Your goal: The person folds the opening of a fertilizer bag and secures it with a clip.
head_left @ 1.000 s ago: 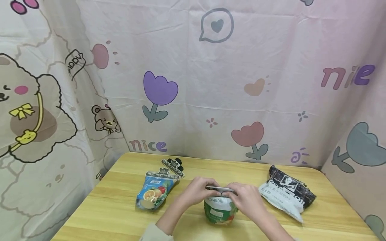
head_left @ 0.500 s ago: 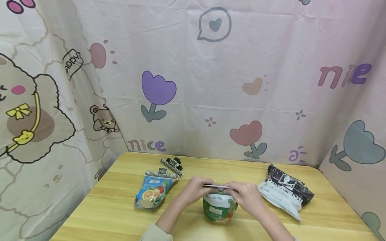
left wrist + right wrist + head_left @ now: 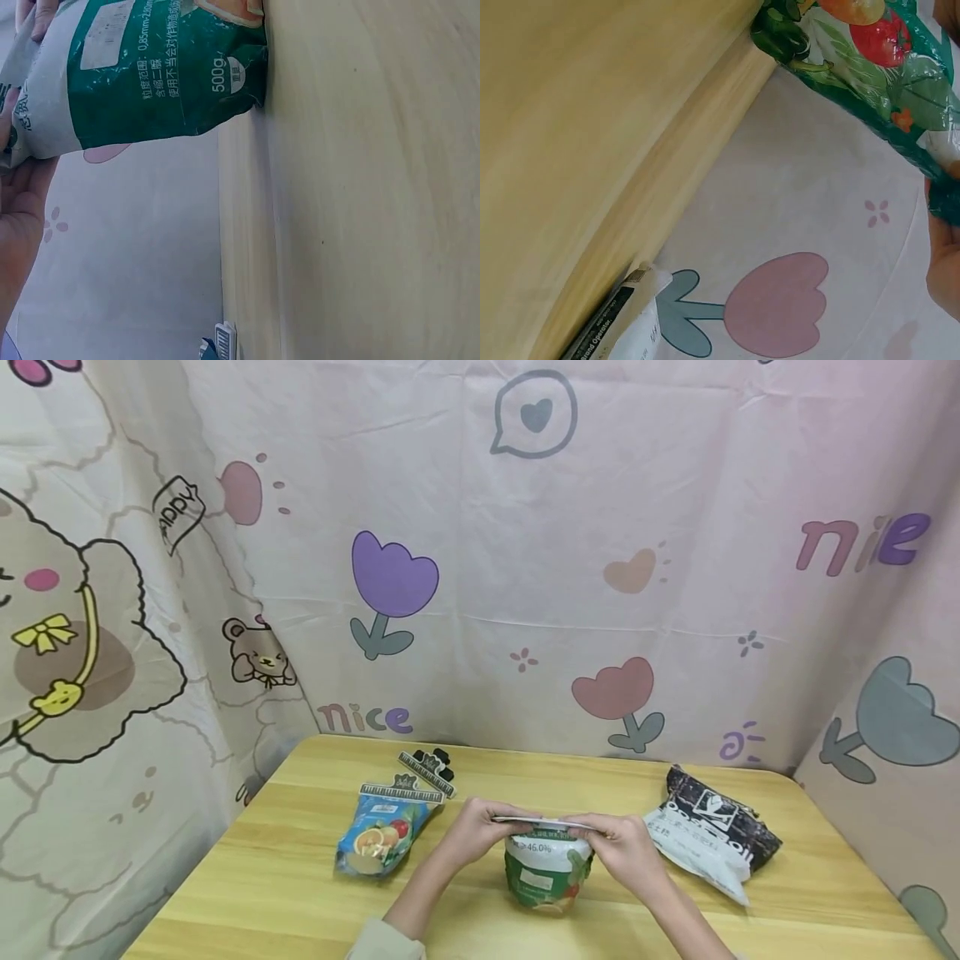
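From where I stand, the left hand (image 3: 482,828) and the right hand (image 3: 621,850) each pinch, thumb against fingers, one end of the flattened top of an upright green-and-white printed plastic bag (image 3: 536,875), straight ahead, twelve o'clock, on the yellow wood-grain bench (image 3: 300,868). Even tension toward nine and three should, I reckon, keep that edge smooth.

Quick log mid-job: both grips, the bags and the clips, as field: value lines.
Left grip: pinches left end of the top edge of green-and-white 500g bag
Right grip: pinches that edge's right end
Bag posture: upright, base seemingly on wooden table
Left side: blue fruit-print bag, piano-key clip across its top
Other clip: second piano-key clip, behind the first
Right side: black-and-white bag, lying down
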`<state>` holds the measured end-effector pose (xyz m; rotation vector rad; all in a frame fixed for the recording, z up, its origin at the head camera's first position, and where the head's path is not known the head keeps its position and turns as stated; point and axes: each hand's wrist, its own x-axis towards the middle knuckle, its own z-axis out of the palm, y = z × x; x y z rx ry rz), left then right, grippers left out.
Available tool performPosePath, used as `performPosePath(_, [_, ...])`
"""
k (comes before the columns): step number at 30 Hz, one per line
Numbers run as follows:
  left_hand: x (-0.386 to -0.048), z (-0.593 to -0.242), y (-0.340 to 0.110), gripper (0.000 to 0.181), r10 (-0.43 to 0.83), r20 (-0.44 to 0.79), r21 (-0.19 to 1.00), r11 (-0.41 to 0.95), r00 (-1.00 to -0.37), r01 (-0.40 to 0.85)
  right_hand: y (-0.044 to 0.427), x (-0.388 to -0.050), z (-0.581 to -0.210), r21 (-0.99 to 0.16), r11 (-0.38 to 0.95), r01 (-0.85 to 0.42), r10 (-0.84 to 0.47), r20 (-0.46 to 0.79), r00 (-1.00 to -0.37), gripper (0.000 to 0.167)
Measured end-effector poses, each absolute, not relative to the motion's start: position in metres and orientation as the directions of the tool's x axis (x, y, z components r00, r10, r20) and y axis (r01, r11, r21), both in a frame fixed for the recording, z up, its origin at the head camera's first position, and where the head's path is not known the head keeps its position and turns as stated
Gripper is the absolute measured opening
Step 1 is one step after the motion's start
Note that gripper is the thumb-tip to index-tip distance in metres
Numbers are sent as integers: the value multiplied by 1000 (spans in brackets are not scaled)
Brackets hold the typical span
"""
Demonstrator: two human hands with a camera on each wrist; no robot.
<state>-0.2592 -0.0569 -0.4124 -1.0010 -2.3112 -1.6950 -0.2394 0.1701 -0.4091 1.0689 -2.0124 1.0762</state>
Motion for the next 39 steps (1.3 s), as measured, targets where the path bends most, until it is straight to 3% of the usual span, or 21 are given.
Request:
performPosePath(4, [-260, -412, -58, 16, 447, 456, 811, 147, -769, 566, 172, -242, -409, -330, 338, -882, -394, 801, -450, 26])
performPosePath(11, [-257, -415, -59, 16, 446, 373, 849, 188, -813, 493, 175, -240, -412, -328, 397, -857, -373, 796, -477, 24])
performPosePath(17, [-238, -393, -58, 17, 426, 398, 821, 229, -812, 523, 171, -240, -414, -300, 448, -842, -309, 832, -461, 21])
performPosePath(26, [-245, -399, -64, 19, 472, 349, 859, 185, -810, 478, 172, -223, -392, -477, 387, -789, -370, 703, -607, 24])
performPosePath(32, [-246, -398, -66, 20, 484, 351, 850, 194, -801, 490, 177, -232, -402, -434, 417, -799, -375, 718, -586, 27])
performPosePath(35, [-250, -401, -65, 18, 479, 373, 821, 229, -795, 523, 180, -233, -402, -429, 461, -776, -374, 700, -609, 24])
performPosePath(39, [-251, -396, -61, 19, 500, 433, 716, 315, -750, 623, 176, -229, -391, -298, 572, -765, -399, 713, -576, 17])
